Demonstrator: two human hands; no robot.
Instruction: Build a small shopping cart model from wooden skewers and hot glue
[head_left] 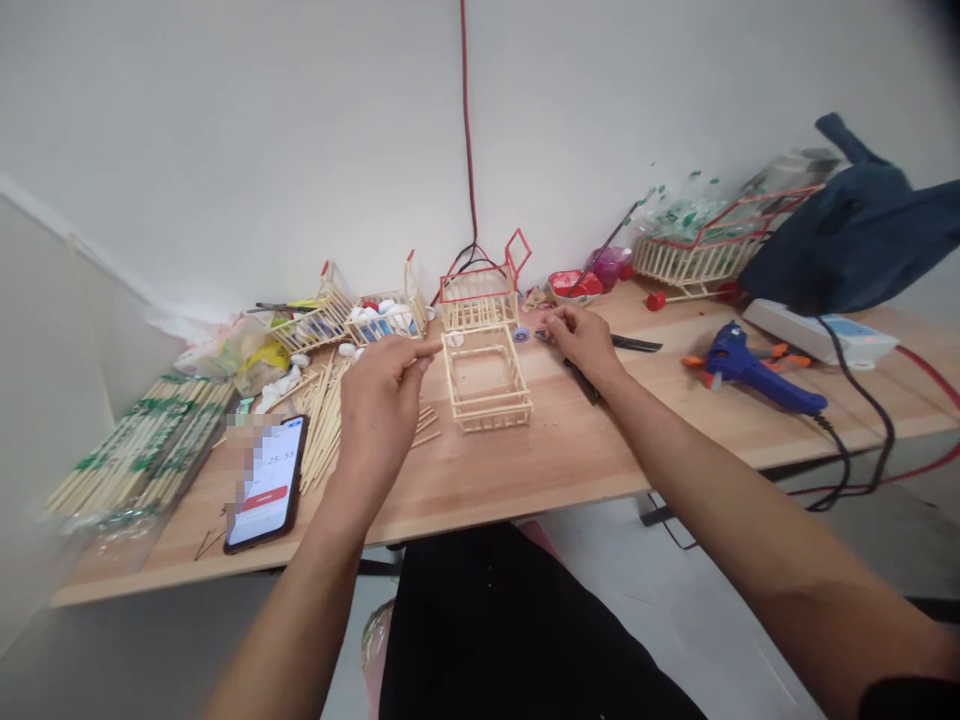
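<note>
A small open frame of pale wooden sticks [491,410], shaped like a basket, stands before me on the table. My left hand [384,390] is at its far left corner, the index finger stretched out to the frame and the thumb apart below; no held thing shows. A white disc [455,340] sits at that corner. To the right of the frame, my right hand [577,340] is closed in a pinch around something small that I cannot make out. Near its fingertips lies a purplish wheel-like disc [520,335]. A black strip-like tool [636,343] lies partly hidden under this hand.
Stick carts [476,300] line the wall. Loose sticks [319,440], a phone [266,485] and bagged sticks [142,445] lie left. A red-filled tray [576,285], a blue glue gun [757,370], a white power strip [825,335] and dark cloth [847,240] are right.
</note>
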